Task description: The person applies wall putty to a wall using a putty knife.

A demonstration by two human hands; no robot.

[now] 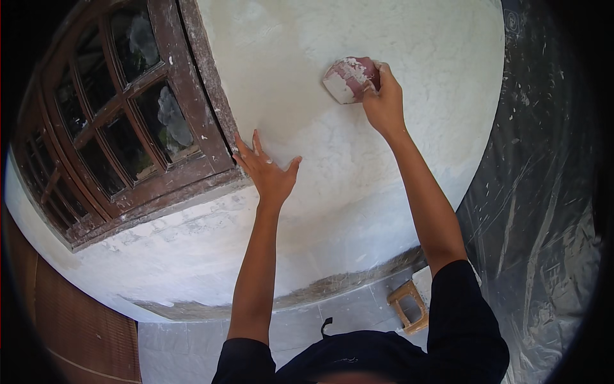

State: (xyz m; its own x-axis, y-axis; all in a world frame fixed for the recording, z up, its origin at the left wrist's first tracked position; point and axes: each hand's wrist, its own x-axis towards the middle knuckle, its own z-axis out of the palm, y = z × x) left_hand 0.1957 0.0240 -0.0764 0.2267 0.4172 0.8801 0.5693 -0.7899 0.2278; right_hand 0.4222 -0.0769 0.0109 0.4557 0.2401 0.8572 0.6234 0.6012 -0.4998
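The view is filled mostly by a pale plastered wall [345, 185], its surface coated unevenly in white and cream. Its right side is bordered by dark plastic sheeting [543, 192], which is streaked and spotted with white. At the upper left a brown window [121, 121], divided into small panes, is set into the wall, and its woodwork is flecked with white. Below, a pale floor [185, 349] is seen, on which a yellowish-brown stool-like piece [402, 293] with an opening is placed near the foot of the wall.

The left hand [267, 179] is held at the lower right corner of the window; its grip is spread wide, with nothing held, and the fingertips are directed up and left toward the frame. The right hand [384, 102] is raised higher, and its grip is closed narrowly on the right end of a reddish tool [348, 81] smeared with white.

The tool is held against or just before the upper wall; contact cannot be told. Its long axis is laid roughly sideways, slightly tilted, and its whitened free end is pointed left and somewhat down, away from the fingers.
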